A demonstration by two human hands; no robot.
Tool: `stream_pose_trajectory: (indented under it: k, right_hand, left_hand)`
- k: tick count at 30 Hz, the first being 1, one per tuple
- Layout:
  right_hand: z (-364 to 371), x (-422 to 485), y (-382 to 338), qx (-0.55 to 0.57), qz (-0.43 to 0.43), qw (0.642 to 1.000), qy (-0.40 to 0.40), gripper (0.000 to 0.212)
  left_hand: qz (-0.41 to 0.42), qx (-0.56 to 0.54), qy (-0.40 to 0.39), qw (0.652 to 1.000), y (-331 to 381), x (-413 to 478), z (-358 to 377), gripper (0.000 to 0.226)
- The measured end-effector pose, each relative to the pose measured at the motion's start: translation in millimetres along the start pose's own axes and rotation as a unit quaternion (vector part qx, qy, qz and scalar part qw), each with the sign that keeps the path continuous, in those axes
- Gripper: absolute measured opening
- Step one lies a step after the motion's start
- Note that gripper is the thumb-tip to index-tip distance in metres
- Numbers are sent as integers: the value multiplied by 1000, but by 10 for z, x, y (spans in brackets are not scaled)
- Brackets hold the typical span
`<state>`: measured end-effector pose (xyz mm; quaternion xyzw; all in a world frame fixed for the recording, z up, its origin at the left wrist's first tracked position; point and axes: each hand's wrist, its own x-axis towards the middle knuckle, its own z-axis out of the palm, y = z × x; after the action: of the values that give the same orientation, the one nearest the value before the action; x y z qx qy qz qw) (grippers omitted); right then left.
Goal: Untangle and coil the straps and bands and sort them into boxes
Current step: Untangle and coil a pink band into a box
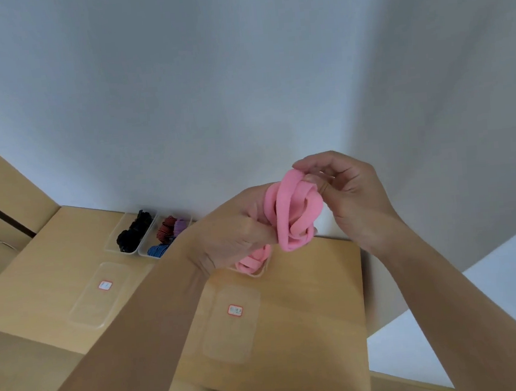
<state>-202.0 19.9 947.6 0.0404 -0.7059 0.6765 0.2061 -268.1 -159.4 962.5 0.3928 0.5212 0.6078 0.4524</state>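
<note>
Task thing: a flat, soft pink fabric band [292, 214], tangled into a bundle of loops. It is held in the air over the far edge of the pale wooden worktop [307, 309], toward its far right corner.
Left hand [232, 232]: its fingers curl round the lower left side of the bundle and grip it. A tail of the same pink band hangs below this hand; whether it touches the worktop cannot be told.
Right hand [353, 193]: its fingers [307, 163] and thumb pinch the top loop of the bundle.
Handling: the band looks light, limp and probably stretchy, not fragile. Loose loops are likely to sag and slide once let go.
Where to hold: likely best to keep the left grip on the body of the tangle and draw one outer loop out near a crossing. A hard pull on a free end may tighten the knot.
Boxes: two clear plastic boxes sit side by side at the far edge, left of the hands. One box [114, 239] holds black bands [135, 234]. The other holds red-and-black striped, purple and blue striped bands [168, 234].
Lids: two flat clear lids with red-bordered labels lie on the worktop, one [98, 295] toward the left and one [230, 325] in the middle.
Edges: the grey-white wall [242, 103] stands just behind the hands, and the worktop's right edge drops away below the right forearm.
Open room: the easiest room seems to be toward the near edge, over the bare wood right of the middle lid.
</note>
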Motion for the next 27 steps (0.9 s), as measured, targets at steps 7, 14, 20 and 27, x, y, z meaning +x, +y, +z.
stream_pose_trajectory:
  k: [7, 14, 20, 27]
  right_hand:
    - [244, 275, 64, -29, 144, 987, -63, 5]
    - [782, 334, 117, -76, 199, 977, -22, 18]
    - [1241, 354, 420, -76, 238, 962, 111, 15]
    - [1704, 570, 639, -84, 220, 958, 166, 12]
  left_hand:
    - [-70, 45, 14, 996, -41, -210, -581, 24]
    - [-114, 98, 173, 973, -210, -317, -1032, 34]
    - [-130, 69, 198, 969, -402, -367, -1299, 22]
    - [-93, -23, 190, 977, -363, -622, -1752, 43]
